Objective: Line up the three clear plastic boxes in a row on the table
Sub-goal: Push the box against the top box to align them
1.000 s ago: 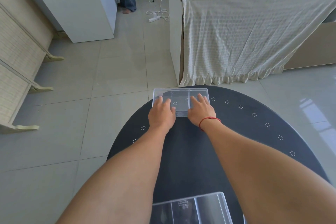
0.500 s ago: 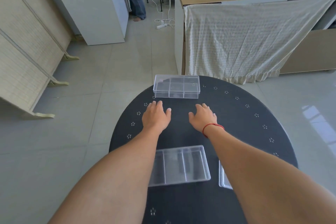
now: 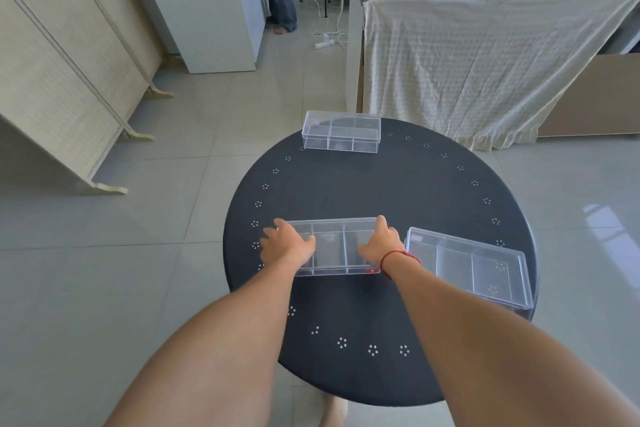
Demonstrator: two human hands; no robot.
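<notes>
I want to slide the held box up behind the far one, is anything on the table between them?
Nothing visible. Between the middle box, gripped by the left hand and right hand, and the far box lies only bare table.

**Bare arms, one red cord**

Both forearms are bare from the bottom edge of the view up to the hands, with no sleeve showing on either. The left hand (image 3: 287, 246) carries no ring, watch or band. The right hand (image 3: 379, 246) is likewise bare, yet its wrist wears a thin red cord (image 3: 398, 258) wound round it as a bracelet, narrow as string, with a short loose end trailing toward the forearm. Nails are short and unpainted where they show
</notes>
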